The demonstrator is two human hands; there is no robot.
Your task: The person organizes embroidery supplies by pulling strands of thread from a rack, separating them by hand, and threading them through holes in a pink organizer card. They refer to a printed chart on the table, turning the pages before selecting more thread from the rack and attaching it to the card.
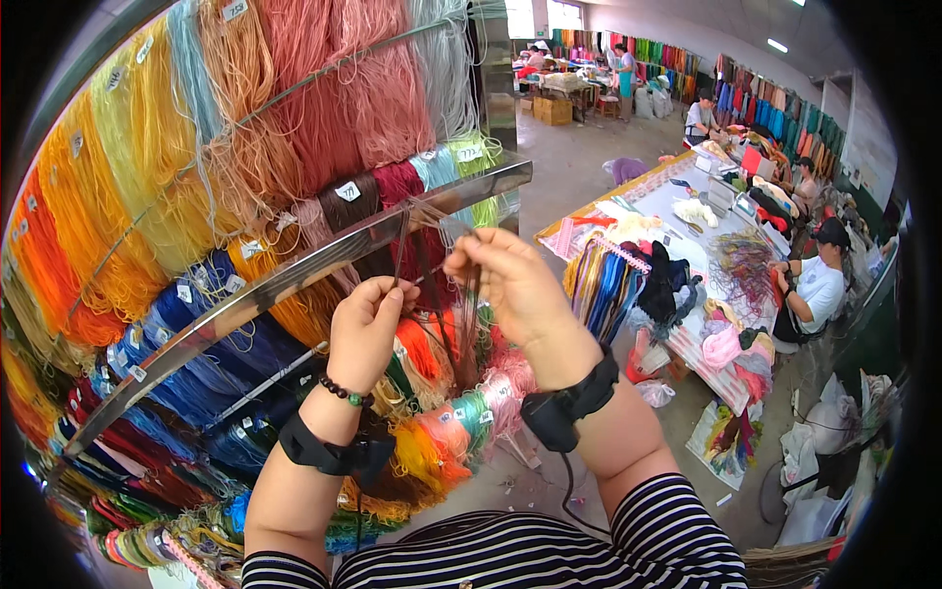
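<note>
From the head camera, the left hand (pixel 365 329) pinches thin dark red threads (pixel 424 265) between closed fingers (pixel 392 299), just below a slanted metal rail (pixel 294 270). The right hand (pixel 510 280) grips the same threads higher up, its fingers (pixel 469 257) closed on them near the rail. Skeins of coloured yarn (pixel 147 177) hang all around, above and below. A cluttered counter (pixel 687 196) stands well apart at right.

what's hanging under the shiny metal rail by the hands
Under the metal rail hang blue, orange, green and pink thread hanks. The left hand and right hand cover some.
</note>
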